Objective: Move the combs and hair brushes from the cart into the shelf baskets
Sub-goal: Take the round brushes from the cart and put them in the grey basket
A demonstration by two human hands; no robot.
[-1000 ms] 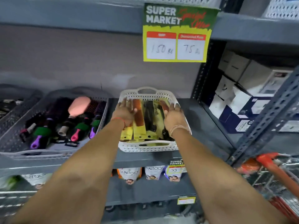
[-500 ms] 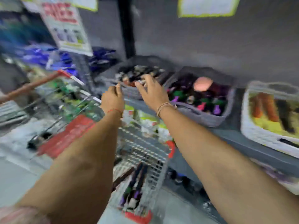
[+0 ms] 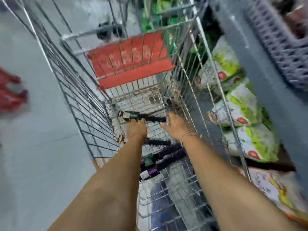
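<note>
The person has swung away from the shelf (image 3: 241, 52) and now reaches the left hand (image 3: 137, 130) and right hand (image 3: 175, 126) into the cart (image 3: 78, 104) at a black hair brush (image 3: 146, 117) on its wire floor, though blur hides whether either grips it, with more brushes (image 3: 166, 155) lying nearer.

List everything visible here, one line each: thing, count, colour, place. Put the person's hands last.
cart: one, silver wire, centre, with a red flap at its far end
black brush: one, black, across the cart, mid-frame
other brushes: several, blurred, black and purple, nearer in the cart
packets: several, green and white, lower shelf, right
basket: one, grey, upper right
hands: two, in the cart; left hand by the black brush's handle, right hand at its bristle end
</note>
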